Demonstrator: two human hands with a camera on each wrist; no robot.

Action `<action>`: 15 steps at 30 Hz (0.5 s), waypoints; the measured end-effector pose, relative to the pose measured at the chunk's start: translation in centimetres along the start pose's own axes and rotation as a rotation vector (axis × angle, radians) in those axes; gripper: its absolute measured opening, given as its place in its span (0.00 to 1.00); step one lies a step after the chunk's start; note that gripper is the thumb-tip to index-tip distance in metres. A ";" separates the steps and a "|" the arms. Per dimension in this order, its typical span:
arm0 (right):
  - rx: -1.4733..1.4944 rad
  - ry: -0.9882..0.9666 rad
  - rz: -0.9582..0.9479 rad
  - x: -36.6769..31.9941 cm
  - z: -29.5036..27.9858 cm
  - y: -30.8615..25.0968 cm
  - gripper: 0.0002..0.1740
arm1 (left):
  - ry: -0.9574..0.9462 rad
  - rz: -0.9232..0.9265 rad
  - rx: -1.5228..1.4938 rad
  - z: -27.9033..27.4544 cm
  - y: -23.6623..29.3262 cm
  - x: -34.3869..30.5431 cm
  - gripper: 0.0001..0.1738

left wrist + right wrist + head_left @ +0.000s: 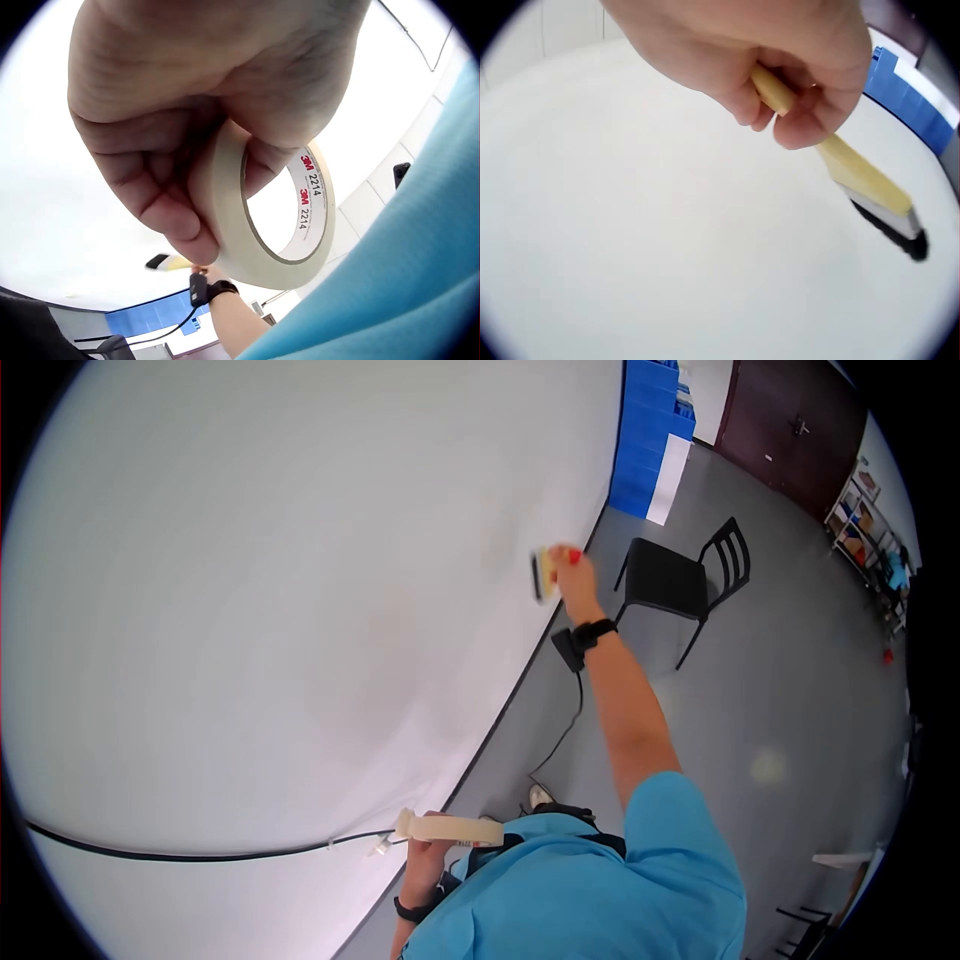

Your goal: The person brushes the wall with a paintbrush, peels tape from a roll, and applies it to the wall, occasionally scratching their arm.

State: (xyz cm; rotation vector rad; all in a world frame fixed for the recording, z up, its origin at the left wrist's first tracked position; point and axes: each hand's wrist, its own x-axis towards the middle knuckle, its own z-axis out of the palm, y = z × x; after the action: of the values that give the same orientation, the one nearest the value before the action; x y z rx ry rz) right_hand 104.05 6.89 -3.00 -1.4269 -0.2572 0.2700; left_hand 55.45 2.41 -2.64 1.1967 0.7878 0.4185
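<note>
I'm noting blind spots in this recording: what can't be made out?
1. Head view: fine detail of the brush, blurred.
2. Left wrist view: part of the tape roll, behind the left hand.
3. Right wrist view: part of the brush handle, behind the right hand.
4. Head view: shelf items, too small.

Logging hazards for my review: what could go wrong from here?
The slack cable hanging from the right wrist camera could snag if the arm swings. The brush in the right hand might smudge the white wall if its dark bristles carry residue; contact isn't clear. The tape roll, gripped at one side by the left hand, might slip if that grip loosens.
</note>
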 end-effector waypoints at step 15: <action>0.023 0.041 -0.220 -9.1 -3.3 2.8 0.11 | -0.049 -0.026 0.008 0.2 0.1 -0.1 0.07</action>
State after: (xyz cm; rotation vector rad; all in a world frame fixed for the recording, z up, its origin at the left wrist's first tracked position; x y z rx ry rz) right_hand 96.50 1.15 -6.26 -1.3671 -0.3727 0.0635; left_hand 55.48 2.24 -2.49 1.1984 0.7629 0.3641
